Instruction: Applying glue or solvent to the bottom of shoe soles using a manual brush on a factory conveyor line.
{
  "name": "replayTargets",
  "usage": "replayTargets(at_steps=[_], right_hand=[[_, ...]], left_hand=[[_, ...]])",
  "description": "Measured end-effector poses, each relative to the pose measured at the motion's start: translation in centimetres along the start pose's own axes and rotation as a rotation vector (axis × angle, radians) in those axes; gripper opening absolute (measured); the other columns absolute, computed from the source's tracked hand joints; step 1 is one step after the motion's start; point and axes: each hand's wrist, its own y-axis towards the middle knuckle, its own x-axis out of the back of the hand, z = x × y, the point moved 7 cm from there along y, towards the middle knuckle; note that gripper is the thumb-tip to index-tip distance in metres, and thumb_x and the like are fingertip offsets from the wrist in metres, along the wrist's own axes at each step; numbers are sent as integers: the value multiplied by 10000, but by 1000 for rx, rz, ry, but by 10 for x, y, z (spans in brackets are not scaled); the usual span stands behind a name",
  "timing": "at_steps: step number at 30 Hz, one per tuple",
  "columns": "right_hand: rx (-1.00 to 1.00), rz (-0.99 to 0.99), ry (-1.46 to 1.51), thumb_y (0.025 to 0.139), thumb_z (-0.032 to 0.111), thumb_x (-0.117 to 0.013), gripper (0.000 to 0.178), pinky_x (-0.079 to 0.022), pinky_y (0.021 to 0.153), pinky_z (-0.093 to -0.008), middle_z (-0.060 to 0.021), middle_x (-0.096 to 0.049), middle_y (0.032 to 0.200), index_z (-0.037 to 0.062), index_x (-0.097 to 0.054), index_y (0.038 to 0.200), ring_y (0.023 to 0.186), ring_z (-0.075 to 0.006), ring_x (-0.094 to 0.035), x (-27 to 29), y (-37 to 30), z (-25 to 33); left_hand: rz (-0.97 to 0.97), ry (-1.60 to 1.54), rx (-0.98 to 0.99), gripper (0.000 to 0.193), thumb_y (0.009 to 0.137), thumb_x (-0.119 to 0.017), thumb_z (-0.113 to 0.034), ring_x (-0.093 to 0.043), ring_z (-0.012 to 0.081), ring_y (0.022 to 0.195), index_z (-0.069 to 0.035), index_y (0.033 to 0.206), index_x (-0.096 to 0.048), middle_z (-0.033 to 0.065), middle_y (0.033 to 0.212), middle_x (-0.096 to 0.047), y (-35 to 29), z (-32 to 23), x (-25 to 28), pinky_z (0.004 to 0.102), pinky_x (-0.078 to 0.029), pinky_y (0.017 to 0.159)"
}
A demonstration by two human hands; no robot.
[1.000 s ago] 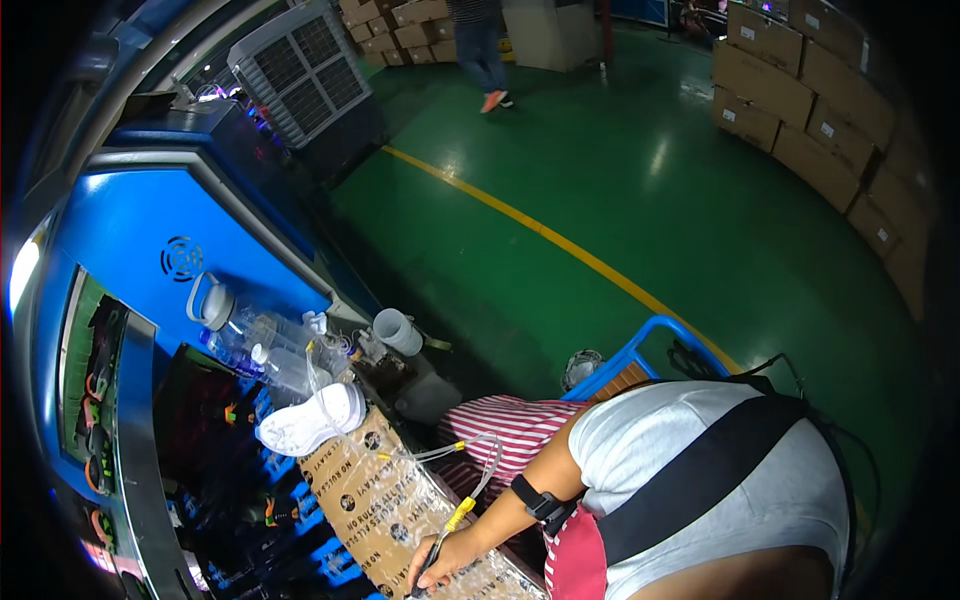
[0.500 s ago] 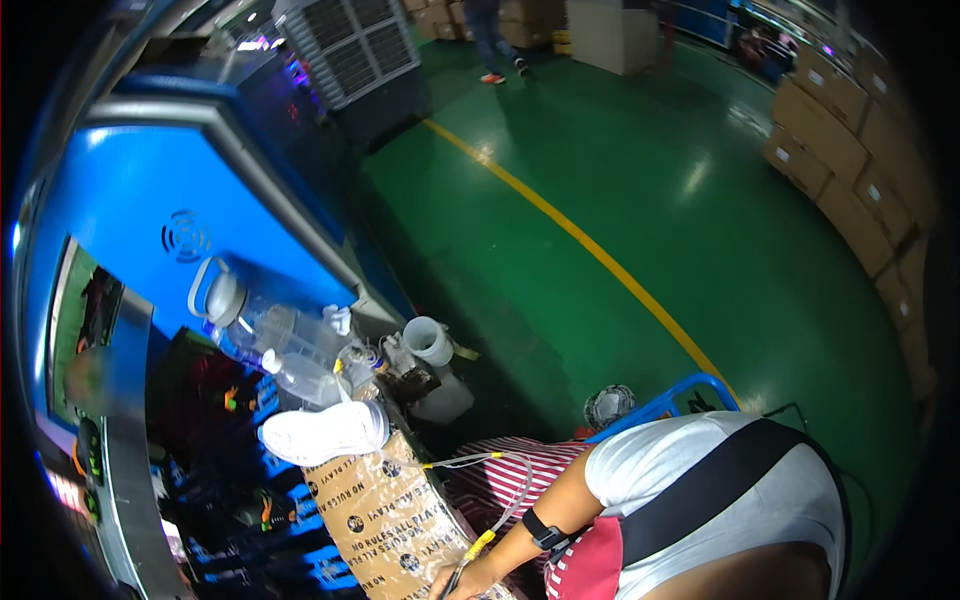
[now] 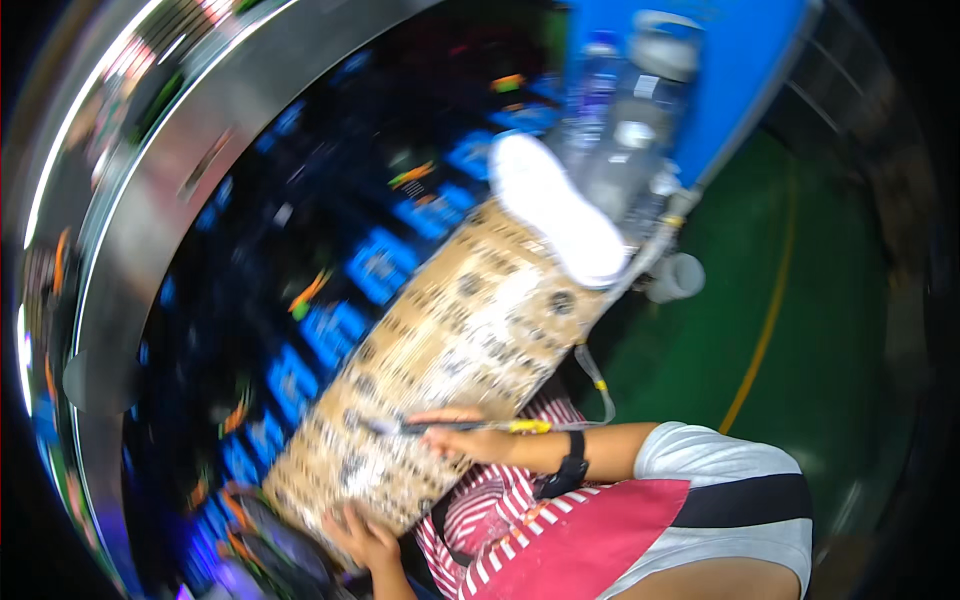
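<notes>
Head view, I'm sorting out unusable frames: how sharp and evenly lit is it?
Head view: motion blur smears the cardboard sheet and blue racks; fisheye bends the metal rail; bright glare streaks upper left; dark vignette around the rim; the white shoe sole is overexposed.

The box (image 3: 455,345) is matt brown cardboard, printed with dark marks. A smooth white shoe sole (image 3: 555,210), rubber or foam by its look, lies on it. The bottles (image 3: 630,120) are clear glossy plastic. The pen (image 3: 470,427) in the right hand (image 3: 462,440) looks plastic, with a yellow part. The floor (image 3: 760,330) is glossy green paint. The rail (image 3: 170,170) is shiny metal.
</notes>
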Motion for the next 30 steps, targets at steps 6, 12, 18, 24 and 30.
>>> replayTargets(at_steps=[6,12,18,24,30], right_hand=[[-21,53,55,860,193,-486,366,-408,531,-163,-80,-572,902,-16,-452,1159,675,-63,-503,-2,0,-22],[91,155,-7,850,198,-502,375,-408,518,-166,-107,-587,861,-53,-462,1126,632,-74,-518,-7,4,-17],[47,89,-31,808,240,-565,450,-414,499,-175,-123,-584,835,-82,-460,1103,596,-96,-520,-5,4,-15],[93,27,21,811,200,-553,425,-408,483,-206,-139,-574,821,-84,-447,1109,584,-122,-512,-7,4,-9],[96,20,-30,820,180,-534,401,-405,478,-207,-143,-573,813,-77,-446,1114,579,-122,-509,-8,3,-10]], left_hand=[[-40,-32,29,461,644,-470,-132,-373,408,1075,-16,1089,-498,230,1165,-410,-4,14,-5,478,-273,920],[-109,-55,43,415,610,-492,-107,-450,357,1002,-20,1013,-542,196,1073,-484,1,13,4,442,-326,867],[-138,-106,59,358,623,-513,-114,-452,351,1008,-29,967,-566,190,1069,-485,1,13,8,433,-336,866],[-143,-150,60,354,634,-516,-104,-460,349,1000,-42,979,-563,183,1059,-491,-2,16,8,428,-346,855],[-181,-197,68,371,633,-526,-101,-472,331,986,-49,998,-560,162,1043,-504,-7,21,11,413,-357,841]])
